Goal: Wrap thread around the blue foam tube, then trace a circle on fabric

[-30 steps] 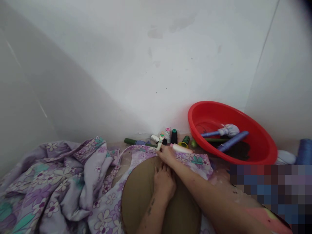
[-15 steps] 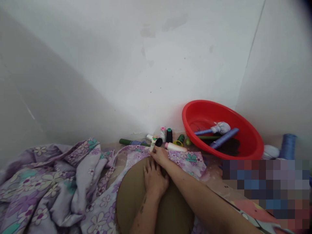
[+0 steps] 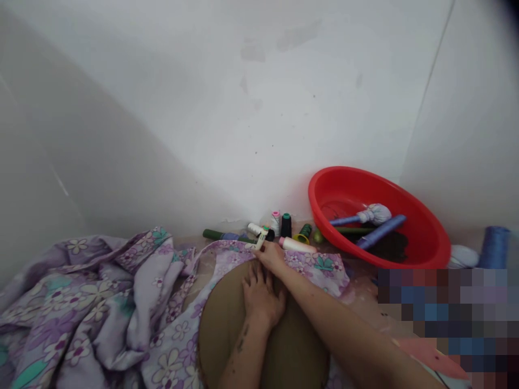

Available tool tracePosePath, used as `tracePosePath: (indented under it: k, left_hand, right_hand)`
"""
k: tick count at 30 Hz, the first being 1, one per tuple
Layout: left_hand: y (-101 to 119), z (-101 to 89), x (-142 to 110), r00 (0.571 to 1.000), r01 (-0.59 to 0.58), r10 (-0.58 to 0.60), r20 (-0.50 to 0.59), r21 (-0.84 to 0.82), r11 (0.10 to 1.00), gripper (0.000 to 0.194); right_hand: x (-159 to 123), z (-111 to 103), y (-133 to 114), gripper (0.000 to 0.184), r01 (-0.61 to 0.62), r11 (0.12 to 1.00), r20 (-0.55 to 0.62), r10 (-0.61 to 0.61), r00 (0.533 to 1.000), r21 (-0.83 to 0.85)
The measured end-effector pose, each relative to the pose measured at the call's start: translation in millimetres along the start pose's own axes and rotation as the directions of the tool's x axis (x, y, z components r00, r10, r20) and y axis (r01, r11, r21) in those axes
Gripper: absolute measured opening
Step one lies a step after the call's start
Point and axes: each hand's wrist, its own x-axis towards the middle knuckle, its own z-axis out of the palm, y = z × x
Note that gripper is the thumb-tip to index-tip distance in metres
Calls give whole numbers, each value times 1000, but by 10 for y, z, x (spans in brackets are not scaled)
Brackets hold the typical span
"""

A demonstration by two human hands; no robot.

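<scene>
My left hand (image 3: 263,296) lies flat, fingers spread, on a round brown cardboard disc (image 3: 227,329) that sits on purple floral fabric (image 3: 101,302). My right hand (image 3: 272,255) reaches over the disc's far edge and is closed round a small white tool (image 3: 260,238) with green and pink marks. The tool's tip points toward the thread spools by the wall.
Several thread spools (image 3: 284,226) and a long green spool (image 3: 221,235) lie along the white wall. A red plastic basin (image 3: 421,232) at the right holds purple bobbins. A blue spool (image 3: 494,247) stands at far right. Crumpled fabric fills the left.
My right hand with the white tool has stayed near the disc's far edge, shifting only slightly. The left hand stays flat on the disc. The camera has swayed a little.
</scene>
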Motion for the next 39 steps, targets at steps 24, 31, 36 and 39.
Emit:
tracePosePath:
  k: [24, 31, 36, 39]
  left_hand:
    - [-3, -2, -7, 1000, -17, 16, -24, -39, 999, 61]
    - [-7, 5, -18, 999, -25, 24, -30, -36, 999, 61]
    - [1, -10, -19, 1000, -16, 15, -23, -52, 999, 60]
    - [3, -29, -15, 1000, -4, 4, -6, -66, 998, 60]
  right_hand:
    - [85, 102, -151, 30, 86, 993, 74, -80, 994, -82]
    - [96, 67, -244, 28, 106, 982, 130, -86, 988, -155]
    - [104, 5, -282, 28, 113, 970, 147, -82, 986, -214]
    - [105, -50, -282, 29, 107, 965, 148, -73, 986, -241]
